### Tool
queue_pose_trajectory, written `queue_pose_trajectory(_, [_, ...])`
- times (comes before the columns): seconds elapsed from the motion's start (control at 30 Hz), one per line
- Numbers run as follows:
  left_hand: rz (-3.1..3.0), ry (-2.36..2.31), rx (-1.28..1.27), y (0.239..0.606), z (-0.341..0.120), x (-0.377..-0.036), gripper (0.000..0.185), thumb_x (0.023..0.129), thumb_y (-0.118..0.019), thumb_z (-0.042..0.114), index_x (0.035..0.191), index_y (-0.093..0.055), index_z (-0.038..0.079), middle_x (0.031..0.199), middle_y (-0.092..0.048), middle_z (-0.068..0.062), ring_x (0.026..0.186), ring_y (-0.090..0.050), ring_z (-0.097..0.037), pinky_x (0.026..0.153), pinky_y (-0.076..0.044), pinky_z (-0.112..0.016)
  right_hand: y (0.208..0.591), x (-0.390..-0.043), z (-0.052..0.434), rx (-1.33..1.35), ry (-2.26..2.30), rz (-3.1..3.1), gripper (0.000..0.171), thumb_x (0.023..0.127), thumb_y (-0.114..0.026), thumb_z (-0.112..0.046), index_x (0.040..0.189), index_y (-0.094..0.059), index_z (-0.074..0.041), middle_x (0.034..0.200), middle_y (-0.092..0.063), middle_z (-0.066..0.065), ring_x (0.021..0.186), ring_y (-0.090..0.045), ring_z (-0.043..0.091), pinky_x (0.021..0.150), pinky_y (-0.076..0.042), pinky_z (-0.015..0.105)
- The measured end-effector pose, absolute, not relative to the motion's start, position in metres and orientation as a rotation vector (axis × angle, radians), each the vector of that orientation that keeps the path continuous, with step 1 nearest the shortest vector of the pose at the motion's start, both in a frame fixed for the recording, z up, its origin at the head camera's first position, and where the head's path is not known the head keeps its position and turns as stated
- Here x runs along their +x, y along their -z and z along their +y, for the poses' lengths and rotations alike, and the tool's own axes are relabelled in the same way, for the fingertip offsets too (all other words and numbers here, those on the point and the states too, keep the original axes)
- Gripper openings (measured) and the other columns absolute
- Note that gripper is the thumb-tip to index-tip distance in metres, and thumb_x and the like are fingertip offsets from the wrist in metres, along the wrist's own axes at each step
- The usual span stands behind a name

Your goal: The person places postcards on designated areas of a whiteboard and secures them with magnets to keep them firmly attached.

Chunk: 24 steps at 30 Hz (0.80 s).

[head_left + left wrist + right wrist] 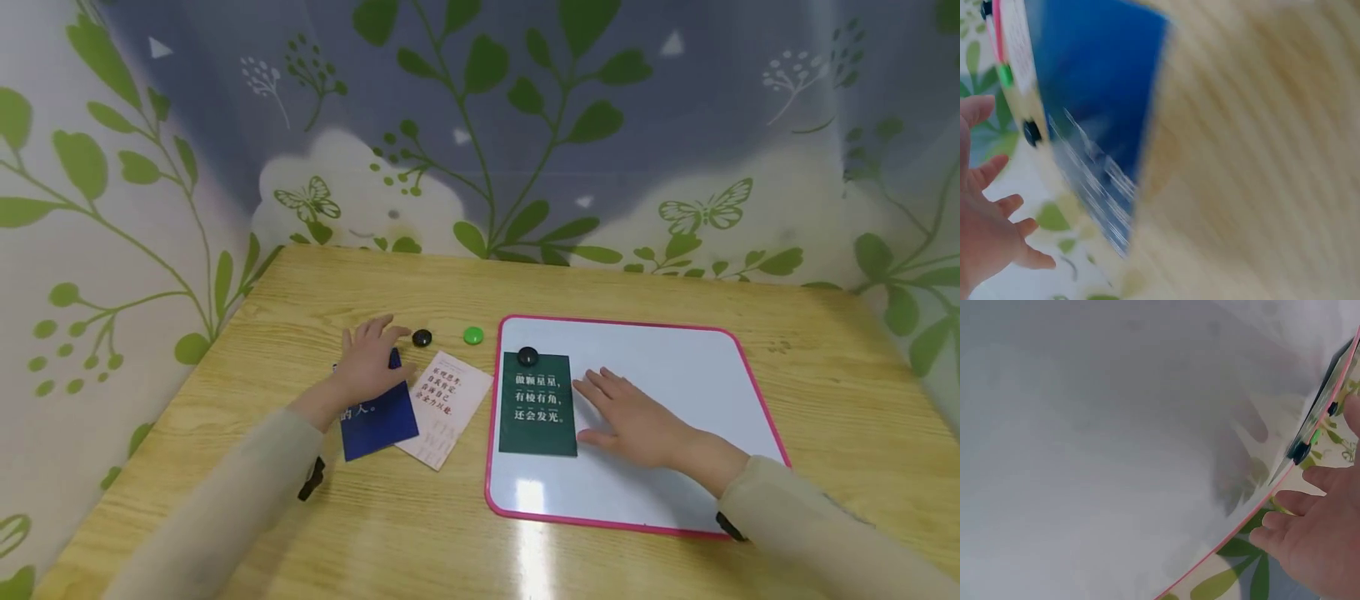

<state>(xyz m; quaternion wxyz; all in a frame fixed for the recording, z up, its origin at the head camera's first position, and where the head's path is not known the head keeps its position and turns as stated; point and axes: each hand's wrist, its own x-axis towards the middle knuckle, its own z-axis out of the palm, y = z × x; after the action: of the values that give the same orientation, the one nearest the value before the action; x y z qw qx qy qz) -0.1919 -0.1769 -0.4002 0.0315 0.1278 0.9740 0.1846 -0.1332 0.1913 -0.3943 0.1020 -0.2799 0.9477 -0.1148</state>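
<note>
While both hands lie flat, nothing is gripped: left hand (369, 360) rests with relaxed fingers on the top edge of the blue card (377, 419), left of centre in the head view, fingertips near a black magnet (422, 337) on the bare wooden table (420, 533)

Right hand (628, 414) lies palm-down, fingers straight, on the pink-framed whiteboard (675, 367), just beside the right edge of the green card (537, 403), centre frame. That card sits on the board's left part, pinned at its top by a second black magnet (527, 356)

Pale card (446, 406) lies partly under the blue one; green magnet (472, 335) stands apart above it

Judgement: cards look thin, light, bendable, slippery on the glossy board — best slid to an edge or lifted by a corner. Magnets small, rigid; pinch at the rim, expect pull against the board

Left wrist view is blurred
</note>
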Motion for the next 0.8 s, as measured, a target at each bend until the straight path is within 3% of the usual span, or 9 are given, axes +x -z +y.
queue_pose_trajectory(0.13, [2.982, -0.441, 0.383, 0.404, -0.203, -0.188, 0.066, 0.085, -0.064, 0.039, 0.137, -0.043, 0.003, 0.149, -0.024, -0.026, 0.137, -0.017, -0.050, 0.104, -0.006, -0.074, 0.394, -0.135, 0.203, -0.765, 0.303, 2.823, 0.070, 0.089, -0.059, -0.042, 0.143, -0.036, -0.005, 0.148, -0.034, 0.023, 0.138, -0.023, 0.046, 0.109, -0.019, 0.063])
queue_pose_trajectory(0.3, [2.903, -0.299, 0.374, 0.405, -0.231, -0.184, 0.097, 0.072, -0.070, 0.056, 0.143, -0.033, 0.003, 0.150, -0.018, -0.029, 0.136, -0.013, -0.054, 0.101, -0.006, -0.076, 0.391, -0.136, 0.224, -0.651, 0.288, 2.857, 0.070, 0.087, -0.059, -0.045, 0.142, -0.037, -0.006, 0.148, -0.033, 0.023, 0.137, -0.021, 0.048, 0.106, -0.015, 0.069])
queue_pose_trajectory(0.4, [2.868, -0.277, 0.342, 0.402, -0.243, -0.180, 0.106, 0.067, -0.073, 0.059, 0.145, -0.029, 0.004, 0.150, -0.016, -0.032, 0.135, -0.011, -0.057, 0.100, -0.005, -0.077, 0.390, -0.135, 0.239, -0.594, 0.298, 2.864, 0.072, 0.088, -0.058, -0.046, 0.142, -0.037, -0.004, 0.148, -0.031, 0.026, 0.136, -0.020, 0.050, 0.105, -0.013, 0.071])
queue_pose_trajectory(0.8, [2.832, -0.294, 0.359, 0.403, -0.252, -0.182, 0.089, 0.067, -0.075, 0.056, 0.137, -0.041, 0.012, 0.148, -0.021, -0.030, 0.134, -0.013, -0.057, 0.099, -0.006, -0.078, 0.392, -0.137, 0.291, -0.470, 0.305, 2.905, 0.072, 0.087, -0.059, -0.047, 0.137, -0.041, 0.003, 0.144, -0.028, 0.034, 0.130, -0.019, 0.057, 0.098, -0.014, 0.076])
